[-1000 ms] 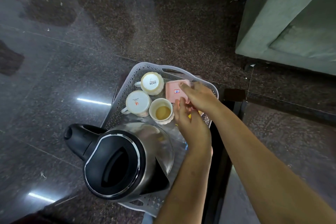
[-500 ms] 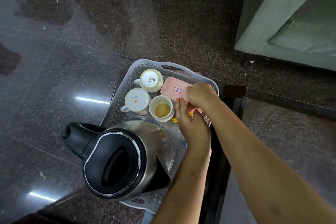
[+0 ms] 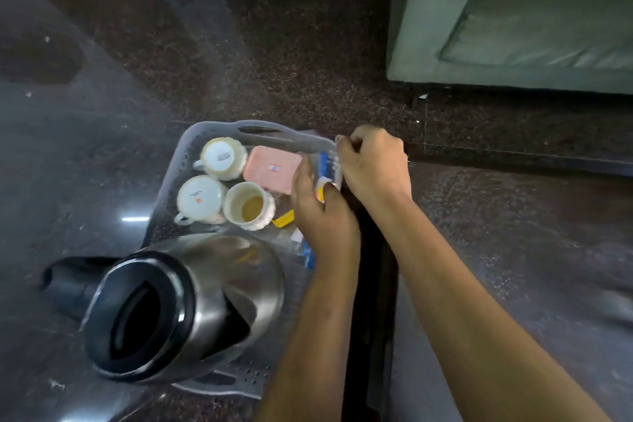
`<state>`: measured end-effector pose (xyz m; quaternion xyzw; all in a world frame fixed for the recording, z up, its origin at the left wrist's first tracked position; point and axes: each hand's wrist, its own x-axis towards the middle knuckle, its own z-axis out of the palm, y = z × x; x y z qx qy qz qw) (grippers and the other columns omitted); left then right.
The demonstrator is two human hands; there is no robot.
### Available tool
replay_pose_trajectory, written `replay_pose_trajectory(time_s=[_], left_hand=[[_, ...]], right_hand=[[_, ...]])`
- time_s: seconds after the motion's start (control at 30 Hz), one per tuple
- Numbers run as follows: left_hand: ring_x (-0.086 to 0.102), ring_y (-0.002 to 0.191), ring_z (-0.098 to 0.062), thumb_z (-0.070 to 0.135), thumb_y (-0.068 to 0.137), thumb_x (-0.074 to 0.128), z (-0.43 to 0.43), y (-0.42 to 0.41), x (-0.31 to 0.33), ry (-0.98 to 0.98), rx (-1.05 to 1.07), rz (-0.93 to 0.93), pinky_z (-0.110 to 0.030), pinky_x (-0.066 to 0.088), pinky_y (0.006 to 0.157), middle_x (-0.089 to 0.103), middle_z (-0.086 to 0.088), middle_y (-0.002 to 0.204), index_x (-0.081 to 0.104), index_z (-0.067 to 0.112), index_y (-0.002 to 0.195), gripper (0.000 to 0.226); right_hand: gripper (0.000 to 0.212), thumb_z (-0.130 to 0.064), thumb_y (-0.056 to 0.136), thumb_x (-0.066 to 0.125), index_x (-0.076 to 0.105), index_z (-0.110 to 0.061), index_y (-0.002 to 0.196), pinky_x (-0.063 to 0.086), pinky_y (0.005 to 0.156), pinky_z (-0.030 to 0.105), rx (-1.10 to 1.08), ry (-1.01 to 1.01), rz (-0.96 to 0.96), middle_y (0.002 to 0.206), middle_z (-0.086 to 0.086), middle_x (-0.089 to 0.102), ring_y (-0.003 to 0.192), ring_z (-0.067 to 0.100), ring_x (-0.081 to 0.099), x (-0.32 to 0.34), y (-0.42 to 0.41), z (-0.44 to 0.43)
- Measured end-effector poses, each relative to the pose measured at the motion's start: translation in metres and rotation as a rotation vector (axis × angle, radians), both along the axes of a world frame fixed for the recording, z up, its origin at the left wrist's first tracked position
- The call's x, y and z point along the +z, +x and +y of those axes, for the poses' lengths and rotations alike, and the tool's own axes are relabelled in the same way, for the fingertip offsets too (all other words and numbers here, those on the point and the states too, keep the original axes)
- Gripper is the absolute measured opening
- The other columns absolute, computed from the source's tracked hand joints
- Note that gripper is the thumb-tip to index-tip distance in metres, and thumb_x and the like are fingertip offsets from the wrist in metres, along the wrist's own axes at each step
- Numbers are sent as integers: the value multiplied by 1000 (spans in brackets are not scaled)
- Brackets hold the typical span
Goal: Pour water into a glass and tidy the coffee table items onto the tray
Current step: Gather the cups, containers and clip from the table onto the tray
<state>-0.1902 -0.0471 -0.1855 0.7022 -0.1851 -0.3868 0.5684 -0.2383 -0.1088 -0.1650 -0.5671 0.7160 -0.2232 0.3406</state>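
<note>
Clear packet [image 3: 328, 164] at right edge of tray [image 3: 212, 127] — left hand [image 3: 322, 216] fingers pinch lower end, right hand [image 3: 375, 164] fingers curled tight on upper edge.

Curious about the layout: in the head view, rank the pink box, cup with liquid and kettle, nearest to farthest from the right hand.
From the right hand:
1. pink box, just left of it
2. cup with liquid, further left and nearer the person
3. kettle, at the tray's near end
</note>
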Motion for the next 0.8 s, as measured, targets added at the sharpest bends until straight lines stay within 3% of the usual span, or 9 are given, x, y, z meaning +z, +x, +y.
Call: replay_pose_trajectory(time_s=[0.07,0.23,0.4,0.5,0.57,0.6,0.7,0.8], left_hand=[[52,125,-15,16,74,43,-5,-23,6,-32,-81,-72,-42,41,108,57,-2,133,54,16,132,58],[60,115,-13,-1,90,47,-9,-114,10,-57,-398,-9,-39,46,104,64,-3,124,60,13,125,40],[58,112,-6,1,90,47,3,-226,5,-52,-733,-34,-17,45,94,60,7,125,59,21,126,43],[55,111,-3,0,89,47,13,-300,2,-64,-967,-91,-19,42,95,58,5,129,60,23,125,44],[54,104,7,4,89,51,19,-344,0,-71,-1136,-142,-14,41,92,59,3,129,61,25,123,42],[55,104,9,6,89,52,24,-366,-2,-71,-1222,-177,-13,42,91,59,2,129,62,25,123,41],[53,119,-8,6,89,54,33,-414,-11,-39,-1422,-268,-16,42,95,60,-2,129,62,22,123,39],[52,118,-10,7,89,54,31,-438,-24,33,-1496,-356,-16,39,93,61,-2,128,62,20,123,37]], right_hand=[[26,-38,88,55,58,-18,71,38,52,26,-28,-18,7,64,-4,58,62,19,56,4,-30,7],[19,-38,87,55,58,-23,75,53,60,37,-193,-68,39,69,-4,63,68,21,63,8,-127,26],[23,-42,87,54,57,-21,78,50,60,34,-497,-158,138,70,-4,65,70,23,62,11,-256,64],[21,-39,86,56,54,-21,75,47,65,33,-687,-285,202,72,-3,64,75,27,62,17,-344,96],[18,-36,84,58,53,-23,73,42,65,31,-803,-334,242,69,-7,58,76,25,60,20,-400,117],[16,-34,83,58,54,-22,74,41,66,30,-864,-327,260,69,-8,57,77,24,60,18,-429,129],[8,-25,81,57,63,-21,86,46,76,34,-921,-196,277,88,1,67,90,27,61,-1,-502,161],[26,-16,81,57,63,-15,107,47,89,37,-784,47,313,114,11,61,108,31,54,-34,-549,183]])
